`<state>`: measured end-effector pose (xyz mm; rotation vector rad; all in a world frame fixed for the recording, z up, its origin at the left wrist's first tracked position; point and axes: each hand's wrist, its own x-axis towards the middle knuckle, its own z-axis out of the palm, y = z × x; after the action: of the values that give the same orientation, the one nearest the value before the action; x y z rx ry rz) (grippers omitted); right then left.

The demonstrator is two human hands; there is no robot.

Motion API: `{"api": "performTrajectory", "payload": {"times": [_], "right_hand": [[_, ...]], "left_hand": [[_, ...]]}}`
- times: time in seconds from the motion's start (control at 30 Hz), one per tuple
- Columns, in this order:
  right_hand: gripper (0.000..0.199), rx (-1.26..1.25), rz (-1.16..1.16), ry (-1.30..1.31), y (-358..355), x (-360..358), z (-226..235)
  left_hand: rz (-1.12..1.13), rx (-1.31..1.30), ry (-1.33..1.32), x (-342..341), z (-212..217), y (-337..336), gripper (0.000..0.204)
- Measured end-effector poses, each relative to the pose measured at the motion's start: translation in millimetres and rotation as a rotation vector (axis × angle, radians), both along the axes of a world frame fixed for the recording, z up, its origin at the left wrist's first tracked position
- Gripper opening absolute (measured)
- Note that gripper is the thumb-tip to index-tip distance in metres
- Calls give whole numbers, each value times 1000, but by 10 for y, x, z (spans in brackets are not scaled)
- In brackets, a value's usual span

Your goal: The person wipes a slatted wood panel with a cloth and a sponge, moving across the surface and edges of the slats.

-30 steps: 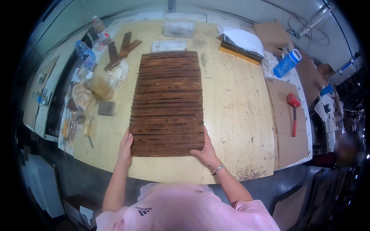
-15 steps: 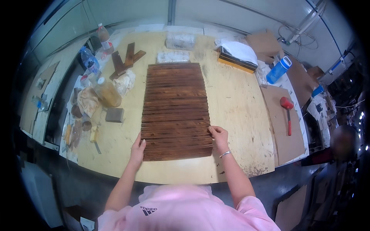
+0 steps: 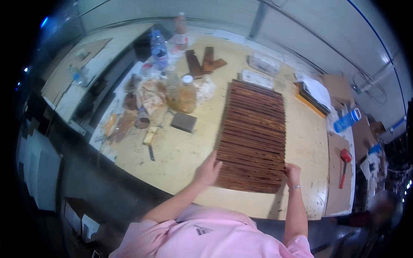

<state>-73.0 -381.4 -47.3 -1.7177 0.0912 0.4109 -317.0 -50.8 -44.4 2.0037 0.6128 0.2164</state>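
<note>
A dark brown slatted wood panel (image 3: 254, 137), ridged crosswise, lies over the pale work board, with a shadow along its left edge. Whether its underside touches the board all over, I cannot tell. My left hand (image 3: 209, 170) grips the panel's left edge near the front corner, thumb on top and the other fingers mostly hidden. On the opposite edge, my right hand (image 3: 293, 173) pinches the panel between bent fingers, a bracelet at its wrist.
Left of the panel are a grey block (image 3: 183, 122), a jar of amber liquid (image 3: 187, 95), rags (image 3: 151, 95), bottles (image 3: 159, 49) and brown wood strips (image 3: 208, 60). To the right lie a red mallet (image 3: 345, 157) and a blue bottle (image 3: 347, 120). A person (image 3: 383, 206) is at far right.
My view has turned left, so the table and panel appear farther right and tilted. Both hands are still on the panel's side edges.
</note>
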Motion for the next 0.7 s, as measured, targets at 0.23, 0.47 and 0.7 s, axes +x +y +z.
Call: {"api": "performTrajectory", "payload": {"times": [0.23,0.47,0.7], "right_hand": [[19,17,18,31,-210,14,-28],[91,-40,295,-177,-146,-973,189],[117,-526,236,-373,-215,-965,-289]], "left_hand": [[10,129,-121,-140,217,783,38],[-161,697,55,315,331,2136,38],[-100,555,132,451,395,1951,54]]}}
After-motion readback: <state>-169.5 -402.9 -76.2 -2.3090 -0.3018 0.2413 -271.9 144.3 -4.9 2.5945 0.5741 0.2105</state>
